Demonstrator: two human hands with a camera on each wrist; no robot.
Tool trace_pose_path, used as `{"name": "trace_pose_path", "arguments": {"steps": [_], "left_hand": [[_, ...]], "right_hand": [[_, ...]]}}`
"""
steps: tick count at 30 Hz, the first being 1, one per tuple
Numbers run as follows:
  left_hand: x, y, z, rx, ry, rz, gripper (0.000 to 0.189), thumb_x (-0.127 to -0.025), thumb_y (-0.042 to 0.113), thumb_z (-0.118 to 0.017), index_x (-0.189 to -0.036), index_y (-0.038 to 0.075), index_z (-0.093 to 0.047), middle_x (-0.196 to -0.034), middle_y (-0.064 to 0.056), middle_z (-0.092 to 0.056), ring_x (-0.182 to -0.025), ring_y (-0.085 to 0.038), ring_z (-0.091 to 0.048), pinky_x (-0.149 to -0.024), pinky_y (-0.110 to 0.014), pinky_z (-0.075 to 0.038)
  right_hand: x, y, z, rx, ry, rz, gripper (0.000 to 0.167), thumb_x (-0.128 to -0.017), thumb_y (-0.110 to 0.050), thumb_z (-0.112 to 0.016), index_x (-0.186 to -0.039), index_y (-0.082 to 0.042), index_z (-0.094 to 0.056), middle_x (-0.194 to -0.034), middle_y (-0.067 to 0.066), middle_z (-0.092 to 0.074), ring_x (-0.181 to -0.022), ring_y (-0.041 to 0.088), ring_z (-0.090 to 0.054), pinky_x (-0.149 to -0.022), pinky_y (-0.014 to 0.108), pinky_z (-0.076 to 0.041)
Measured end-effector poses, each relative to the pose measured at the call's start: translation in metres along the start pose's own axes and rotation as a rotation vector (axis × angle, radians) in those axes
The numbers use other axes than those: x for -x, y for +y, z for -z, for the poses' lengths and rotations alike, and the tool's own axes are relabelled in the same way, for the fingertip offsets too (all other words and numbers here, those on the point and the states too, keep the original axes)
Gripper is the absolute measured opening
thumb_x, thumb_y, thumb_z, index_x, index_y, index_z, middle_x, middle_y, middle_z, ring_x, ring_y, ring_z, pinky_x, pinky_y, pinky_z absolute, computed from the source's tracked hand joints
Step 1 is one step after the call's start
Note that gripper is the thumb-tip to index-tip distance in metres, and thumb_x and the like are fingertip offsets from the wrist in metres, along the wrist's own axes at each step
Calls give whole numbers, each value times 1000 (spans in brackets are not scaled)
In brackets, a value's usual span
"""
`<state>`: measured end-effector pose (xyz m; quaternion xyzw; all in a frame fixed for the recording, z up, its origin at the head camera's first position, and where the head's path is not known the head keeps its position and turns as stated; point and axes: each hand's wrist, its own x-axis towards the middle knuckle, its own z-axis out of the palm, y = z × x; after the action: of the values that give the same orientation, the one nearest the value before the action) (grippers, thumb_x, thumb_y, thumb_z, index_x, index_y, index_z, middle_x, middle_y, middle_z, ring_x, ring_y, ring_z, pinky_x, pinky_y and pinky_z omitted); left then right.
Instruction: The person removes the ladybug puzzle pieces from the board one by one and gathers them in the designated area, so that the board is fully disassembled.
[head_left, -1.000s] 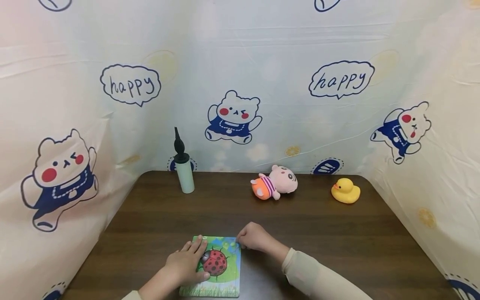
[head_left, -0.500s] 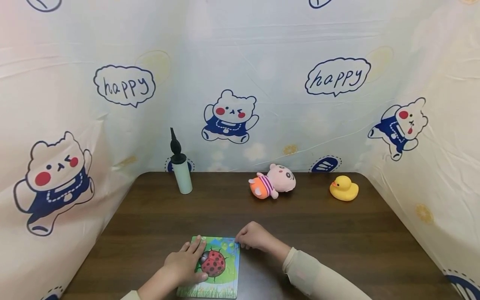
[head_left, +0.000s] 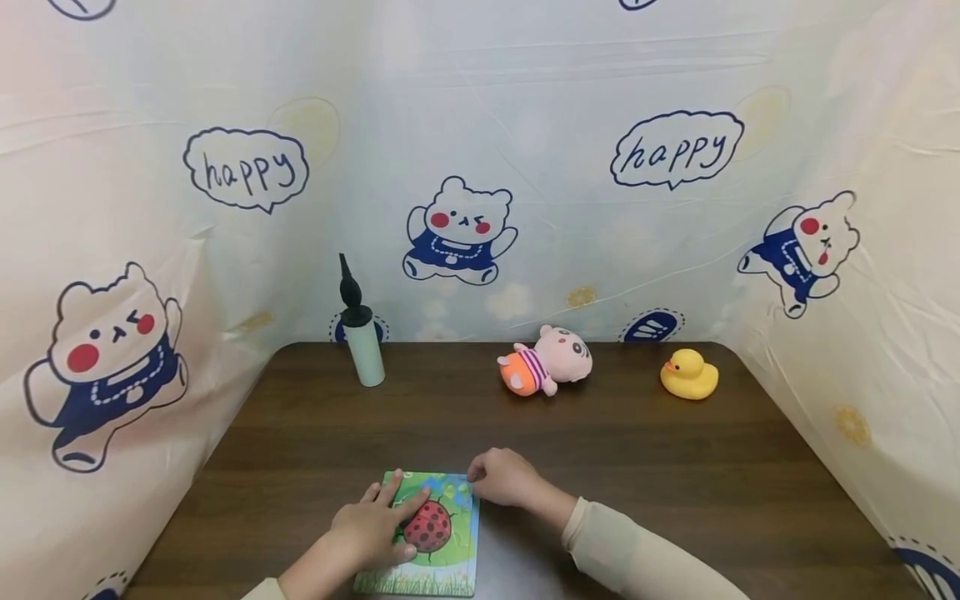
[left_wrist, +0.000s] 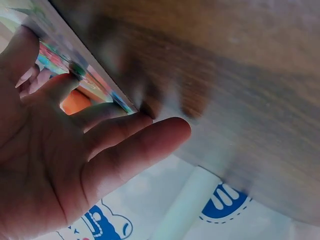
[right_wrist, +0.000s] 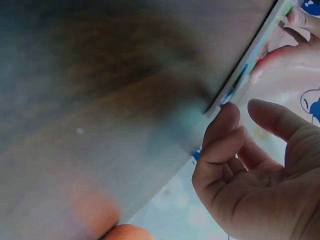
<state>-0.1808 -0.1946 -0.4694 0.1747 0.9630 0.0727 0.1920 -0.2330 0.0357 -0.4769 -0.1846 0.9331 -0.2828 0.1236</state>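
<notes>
Ladybug board point(head_left: 429, 537) lying flat on the bench point(head_left: 645, 475), low in the head view, partly under the left grip point(head_left: 367, 532) and just beside the right grip point(head_left: 510, 477). On the left, straight fingers spread across the picture. On the right, fingers curled in, index tip touching the far right corner, thumb slightly apart in the wrist view; cannot tell about any pinch there. Apparent step in hand: steadying one side, working the corner on the other. Best, probably, to press lightly with flat pads and handle the corner by fingertips alone, without prying up the edge. Watch for sliding on so smooth a surface.

Board squarish, thin, stiff-looking, pale-edged, brightly printed with grass and leaves. Dark wood grain beneath, softly shiny. Farther back, a pale green pump point(head_left: 365, 354) with tapering black nozzle, a rounded plush toy point(head_left: 551, 362), a smooth yellow duck point(head_left: 690, 377). Behind, wrinkled printed cloth point(head_left: 555, 250).
</notes>
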Motion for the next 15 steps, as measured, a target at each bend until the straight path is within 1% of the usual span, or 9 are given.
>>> {"name": "trace_pose_path", "arguments": {"steps": [4,7,9,13,15], "left_hand": [[0,0,-1,-19,-3,15,73,-80,53,-67,-144,40,-36,-154,-14,-25,-132,-42,-36,-47,-32,-38],[-2,0,-1,-41,3,20,73,-78,54,-67,-143,41,-37,-153,-14,-27,-131,-43,-37,-49,-34,-41],[-3,1,-2,-53,4,22,73,-77,55,-68,-142,41,-37,-152,-14,-28,-130,-43,-38,-50,-36,-42],[-3,2,-2,-66,5,33,73,-77,55,-68,-142,42,-38,-152,-13,-28,-130,-42,-38,-51,-38,-44],[-3,2,-3,-92,23,36,73,-76,56,-68,-142,40,-39,-152,-12,-29,-132,-43,-35,-60,-46,-49]], "right_hand": [[0,-4,-3,8,46,11,5,-78,-16,-71,-81,-14,-67,-73,-9,-61,-62,7,-49,-57,25,-42],[-1,-8,-5,11,80,18,11,-76,-16,-72,-76,-15,-61,-67,-8,-55,-58,7,-47,-53,24,-39],[-3,-10,-7,7,88,17,14,-76,-16,-71,-74,-16,-57,-65,-9,-52,-56,7,-46,-51,24,-39],[-7,-12,-8,-25,92,26,17,-76,-13,-71,-71,-17,-56,-63,-8,-52,-54,8,-46,-50,24,-39],[-8,-12,-8,-35,88,28,17,-76,-12,-72,-70,-16,-56,-63,-7,-52,-54,8,-47,-50,24,-39]]}}
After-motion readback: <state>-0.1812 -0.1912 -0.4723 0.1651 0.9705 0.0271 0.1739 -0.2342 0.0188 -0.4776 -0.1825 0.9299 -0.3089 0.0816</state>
